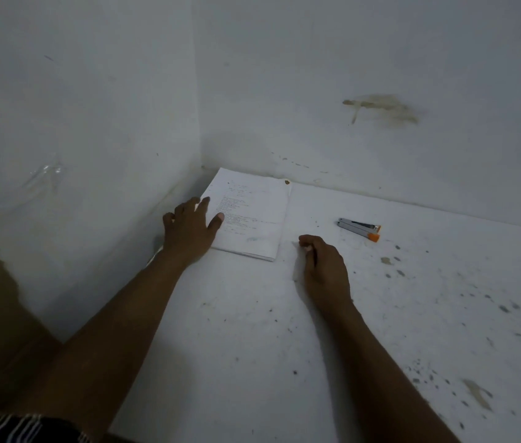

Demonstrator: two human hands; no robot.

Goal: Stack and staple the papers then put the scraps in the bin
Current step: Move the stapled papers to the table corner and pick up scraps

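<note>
A stack of white papers (254,215) with faint writing lies on the white surface, pushed into the corner where two walls meet. My left hand (188,227) rests flat on the stack's left edge, fingers spread, thumb on the top sheet. My right hand (324,270) sits on the surface just right of the stack's near corner, fingers curled under; whether it pinches a small white scrap I cannot tell. A silver stapler with orange ends (360,229) lies on its side to the right of the papers, apart from both hands.
The white surface (252,346) is speckled with dark spots, thicker toward the right. Walls close off the left and the back; the back wall carries a brown stain (384,108). A small brown speck (287,182) lies at the stack's far corner. No bin is in view.
</note>
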